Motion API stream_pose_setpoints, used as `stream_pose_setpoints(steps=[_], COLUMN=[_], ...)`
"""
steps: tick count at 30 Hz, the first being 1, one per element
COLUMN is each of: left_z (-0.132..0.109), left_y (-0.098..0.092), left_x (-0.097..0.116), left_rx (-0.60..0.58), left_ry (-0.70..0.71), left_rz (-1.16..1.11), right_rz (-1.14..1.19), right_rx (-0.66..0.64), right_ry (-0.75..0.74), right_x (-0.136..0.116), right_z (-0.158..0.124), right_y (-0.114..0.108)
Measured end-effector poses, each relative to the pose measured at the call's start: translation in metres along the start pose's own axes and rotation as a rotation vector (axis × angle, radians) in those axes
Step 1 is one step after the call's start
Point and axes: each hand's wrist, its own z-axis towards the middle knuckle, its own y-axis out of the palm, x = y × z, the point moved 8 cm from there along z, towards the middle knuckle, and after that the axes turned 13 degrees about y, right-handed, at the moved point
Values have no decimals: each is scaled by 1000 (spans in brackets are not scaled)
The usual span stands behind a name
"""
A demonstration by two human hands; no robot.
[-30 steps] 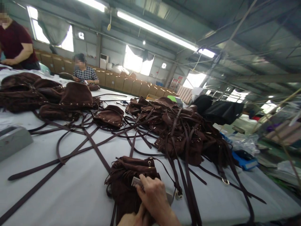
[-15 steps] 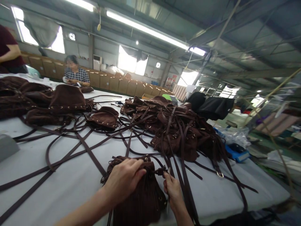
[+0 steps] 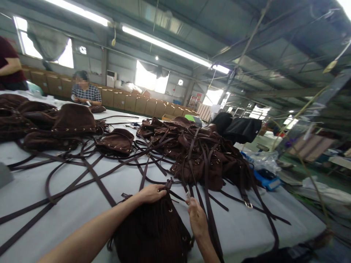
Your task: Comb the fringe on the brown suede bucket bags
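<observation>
Left hand (image 3: 154, 193) pinching dark cord end (image 3: 168, 184); right hand (image 3: 196, 215) curled round pale tool (image 3: 188, 196).

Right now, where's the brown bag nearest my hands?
The bag lies bottom centre in the head view, on the white table, your left hand at its top, right hand to its right.

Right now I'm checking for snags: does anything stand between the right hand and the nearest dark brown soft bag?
A thin dark brown cord crosses the far end of the gap between the right hand and the dark brown soft bag, near the left hand. Lower in view, the gap shows white tabletop.
</observation>
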Motion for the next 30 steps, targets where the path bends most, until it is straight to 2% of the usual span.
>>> stream_pose_setpoints(steps=[3,6,9,12,15,18,24,27,30], left_z=[-4,-7,-9,-13,-17,-19,-19,-24,-32], left_y=[3,12,23,30,28,16,-24,-45,-62], left_x=[-10,-15,-16,-15,-14,-5,37,48,44], left_rx=[-10,2,34,70,107,133,134,152,221], left_ry=[-24,-96,-169,-196,-171,-94,102,138,129], left_rz=[-60,-60,-44,-45,-91,-187,-357,-412,-430], right_rz=[-67,-207,-463,-661,-689,-679,-777,-827,-872], right_rx=[-107,-210,-195,-185,-202,-205,-254,-328,-408], right_ry=[-114,-436,-703,-834,-897,-977,-1030,-986,-912], right_x=[-3,-23,-40,-50,-62,-81,-113,-106,-79], right_z=[-25,-53,-72,-80,-84,-90,-95,-101,-110], right_y=[-1,10,26,42,46,46,65,75,80])
